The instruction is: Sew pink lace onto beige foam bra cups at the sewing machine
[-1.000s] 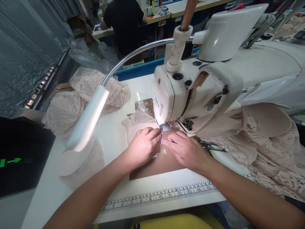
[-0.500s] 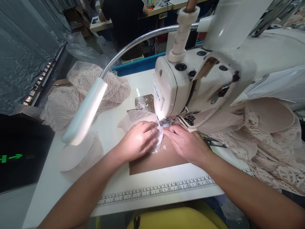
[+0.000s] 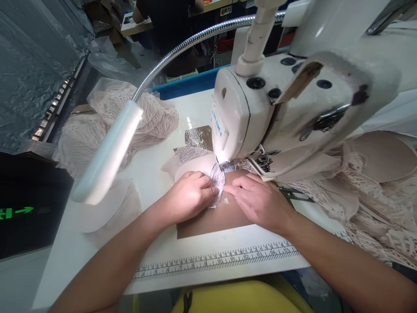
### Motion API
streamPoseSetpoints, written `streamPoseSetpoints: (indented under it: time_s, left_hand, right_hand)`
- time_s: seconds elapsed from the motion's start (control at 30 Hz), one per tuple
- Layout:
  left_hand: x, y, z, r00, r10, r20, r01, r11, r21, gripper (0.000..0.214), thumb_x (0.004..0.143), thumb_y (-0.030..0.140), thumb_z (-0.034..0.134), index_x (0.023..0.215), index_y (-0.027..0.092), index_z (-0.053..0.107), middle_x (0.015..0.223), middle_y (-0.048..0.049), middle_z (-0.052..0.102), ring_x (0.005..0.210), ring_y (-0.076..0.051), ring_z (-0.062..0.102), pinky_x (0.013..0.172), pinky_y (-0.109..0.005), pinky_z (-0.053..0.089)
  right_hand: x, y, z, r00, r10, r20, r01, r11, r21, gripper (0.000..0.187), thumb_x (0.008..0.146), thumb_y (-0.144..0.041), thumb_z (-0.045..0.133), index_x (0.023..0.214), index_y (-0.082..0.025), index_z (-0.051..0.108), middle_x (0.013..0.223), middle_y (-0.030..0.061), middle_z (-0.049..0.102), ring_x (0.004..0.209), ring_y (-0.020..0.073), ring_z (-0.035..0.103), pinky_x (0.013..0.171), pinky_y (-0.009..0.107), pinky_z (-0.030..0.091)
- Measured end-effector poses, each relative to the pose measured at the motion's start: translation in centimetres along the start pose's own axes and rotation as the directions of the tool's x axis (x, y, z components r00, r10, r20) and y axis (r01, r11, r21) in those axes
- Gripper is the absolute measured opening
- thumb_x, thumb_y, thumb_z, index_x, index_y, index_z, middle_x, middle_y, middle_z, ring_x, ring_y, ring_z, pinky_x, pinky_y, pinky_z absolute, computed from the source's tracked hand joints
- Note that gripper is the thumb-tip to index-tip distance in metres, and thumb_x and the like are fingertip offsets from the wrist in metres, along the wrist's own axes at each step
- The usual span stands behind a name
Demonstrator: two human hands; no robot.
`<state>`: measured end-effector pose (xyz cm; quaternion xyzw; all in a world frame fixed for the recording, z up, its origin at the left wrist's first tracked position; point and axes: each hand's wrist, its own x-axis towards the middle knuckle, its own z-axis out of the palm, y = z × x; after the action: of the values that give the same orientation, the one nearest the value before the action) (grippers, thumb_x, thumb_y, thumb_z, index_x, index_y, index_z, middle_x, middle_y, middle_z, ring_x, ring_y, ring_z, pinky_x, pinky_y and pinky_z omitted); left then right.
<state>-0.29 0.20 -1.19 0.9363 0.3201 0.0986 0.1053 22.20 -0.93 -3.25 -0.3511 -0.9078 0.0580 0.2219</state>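
Observation:
A small piece of white lace fabric point(image 3: 217, 179) runs under the needle area of a white sewing machine point(image 3: 233, 117). My left hand point(image 3: 190, 195) has its fingers curled closed on the lace's left edge. Opposite it, my right hand point(image 3: 259, 200) has its fingers bunched together, the forefinger tip at the lace's right edge; whether the thumb pinches underneath is hidden. Beneath both hands lies a brown sheet point(image 3: 208, 224). A pale rounded fabric piece point(image 3: 189, 165) with lace rests beyond my left hand.
A lamp point(image 3: 109, 152) on a bendable metal neck hangs at left. Lace heaps lie at the back left point(image 3: 143, 117) and right point(image 3: 384, 208). Dark scissors point(image 3: 298, 194) sit by my right wrist. A ruler strip point(image 3: 221, 261) lines the table's front. Another person point(image 3: 166, 26) sits beyond.
My left hand has drawn slightly back from the needle, its fingers more curled, baring more lace. The right hand has shifted slightly right. The camera view is a little closer to the machine.

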Motion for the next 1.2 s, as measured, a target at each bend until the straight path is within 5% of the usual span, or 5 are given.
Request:
streamPoseSetpoints:
  time_s: [0.33,0.87,1.2]
  left_hand:
    - [0.4,0.3,0.7,0.999,0.026,0.025,-0.031,0.973,0.228,0.028,0.095,0.022,0.042,0.114,0.013,0.061,0.131,-0.0085,0.056,0.094,-0.022,0.055,0.077,-0.035,0.047]
    - [0.9,0.2,1.1,0.997,-0.064,0.036,0.048,0.940,0.338,0.029,0.094,0.021,0.041,0.110,0.018,0.065,0.128,-0.0044,0.060,0.079,-0.019,0.055,0.066,-0.035,0.044]
    - [1.6,0.3,1.0,0.984,-0.176,-0.013,0.172,0.942,0.290,0.031,0.093,0.023,0.043,0.113,0.015,0.064,0.126,-0.0061,0.061,0.081,-0.020,0.055,0.069,-0.034,0.047]
  right_hand:
    - [0.1,-0.4,0.7,0.992,-0.011,0.124,0.020,0.997,-0.070,0.028,0.085,-0.009,0.043,0.098,-0.016,0.067,0.081,0.0055,0.058,0.075,0.0182,0.042,0.071,0.031,0.031]
    - [-0.2,0.0,1.0,0.997,-0.040,0.060,0.043,0.998,-0.034,0.027,0.088,-0.010,0.041,0.099,-0.016,0.065,0.080,0.0044,0.057,0.074,0.0172,0.041,0.069,0.030,0.030]
    - [0.7,-0.1,0.3,0.997,0.029,0.066,-0.015,0.979,-0.202,0.031,0.082,-0.008,0.049,0.106,-0.016,0.067,0.085,0.0059,0.063,0.080,0.0188,0.047,0.062,0.029,0.030]
